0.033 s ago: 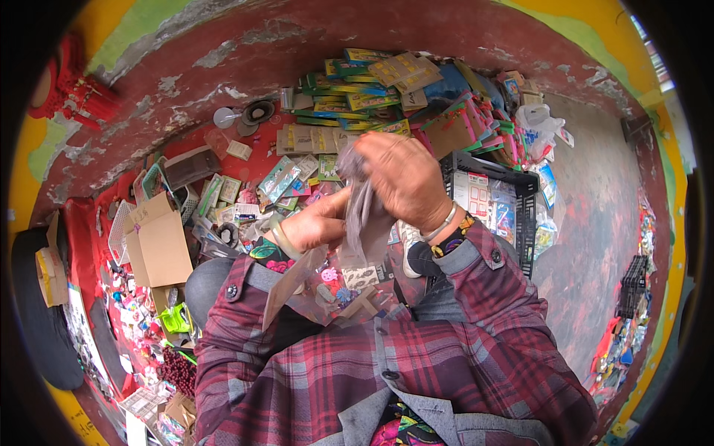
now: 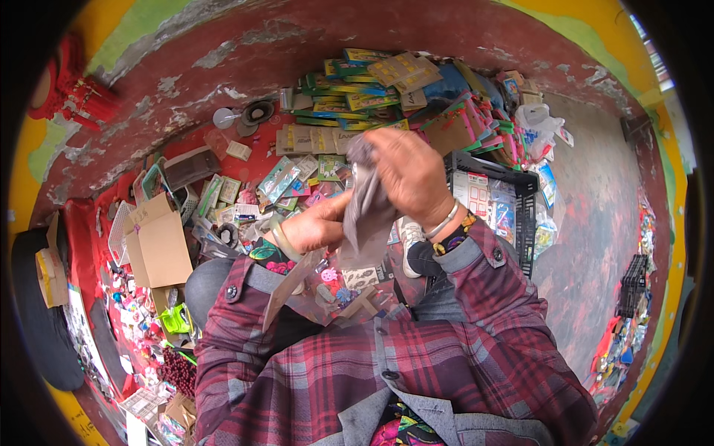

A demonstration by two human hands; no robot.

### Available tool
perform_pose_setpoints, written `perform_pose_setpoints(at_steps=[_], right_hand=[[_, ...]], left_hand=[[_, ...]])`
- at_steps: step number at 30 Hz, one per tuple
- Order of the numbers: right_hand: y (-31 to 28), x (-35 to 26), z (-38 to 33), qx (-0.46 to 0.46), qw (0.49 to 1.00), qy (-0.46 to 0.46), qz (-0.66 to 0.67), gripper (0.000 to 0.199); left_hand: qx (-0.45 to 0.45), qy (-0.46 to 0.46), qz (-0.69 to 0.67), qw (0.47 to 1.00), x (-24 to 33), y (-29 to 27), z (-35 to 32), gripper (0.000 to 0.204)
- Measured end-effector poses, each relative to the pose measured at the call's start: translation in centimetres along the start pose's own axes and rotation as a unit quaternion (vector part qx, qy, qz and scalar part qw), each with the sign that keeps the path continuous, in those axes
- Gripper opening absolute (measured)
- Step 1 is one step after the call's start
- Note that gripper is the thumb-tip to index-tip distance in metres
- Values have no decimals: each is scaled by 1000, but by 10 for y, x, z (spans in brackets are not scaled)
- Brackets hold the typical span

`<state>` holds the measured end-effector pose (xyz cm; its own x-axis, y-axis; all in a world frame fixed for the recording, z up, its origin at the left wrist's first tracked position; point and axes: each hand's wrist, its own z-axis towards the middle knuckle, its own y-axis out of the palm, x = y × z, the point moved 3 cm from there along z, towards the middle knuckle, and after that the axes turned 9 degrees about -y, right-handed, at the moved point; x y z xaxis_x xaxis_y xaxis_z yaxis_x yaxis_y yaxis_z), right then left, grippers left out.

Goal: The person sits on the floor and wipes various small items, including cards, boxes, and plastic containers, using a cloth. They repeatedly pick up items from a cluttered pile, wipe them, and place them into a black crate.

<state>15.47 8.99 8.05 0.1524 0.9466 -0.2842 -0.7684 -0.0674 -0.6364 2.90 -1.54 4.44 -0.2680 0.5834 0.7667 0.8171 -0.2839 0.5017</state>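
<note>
Handling grey cloth-like piece [image 2: 366, 215]
Clasped at twelve o'clock in right hand [image 2: 413, 172]; cannot tell left hand's [image 2: 311, 226] hold; probably needs steadying next.

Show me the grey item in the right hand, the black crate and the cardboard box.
Grey item [image 2: 368, 212], head view: hanging middle part.
Black crate [image 2: 528, 225], head view: right wall.
Cardboard box [image 2: 165, 247], head view: large flat panel.

The wide fisheye head camera sits on the left of the wearer's head and looks steeply down. The plaid jacket [image 2: 327, 372] fills six o'clock, very near; the left hand [image 2: 316, 223] and right hand [image 2: 409, 175] come close around the centre. Farther off, a wall [image 2: 439, 33] bends across twelve, bare floor [image 2: 580, 230] lies at three, a cardboard box [image 2: 167, 249] at nine.
</note>
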Motion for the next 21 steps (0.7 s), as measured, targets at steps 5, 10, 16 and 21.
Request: perform_pose_setpoints(at_steps=[5,10,16,21], right_hand=[[-15,57,-11,48,925,305,221,22],[-21,72,-15,167,587,392,689,33],[-2,42,-14,-11,593,381,709,50],[-1,17,-9,-189,728,339,566,43]], left_hand=[[22,-53,30,998,0,0,-7,65],[14,-38,-11,999,-8,-12,-5,64],[21,-87,22,996,9,0,-14,55],[35,-137,93,986,2,-10,-11,44]])
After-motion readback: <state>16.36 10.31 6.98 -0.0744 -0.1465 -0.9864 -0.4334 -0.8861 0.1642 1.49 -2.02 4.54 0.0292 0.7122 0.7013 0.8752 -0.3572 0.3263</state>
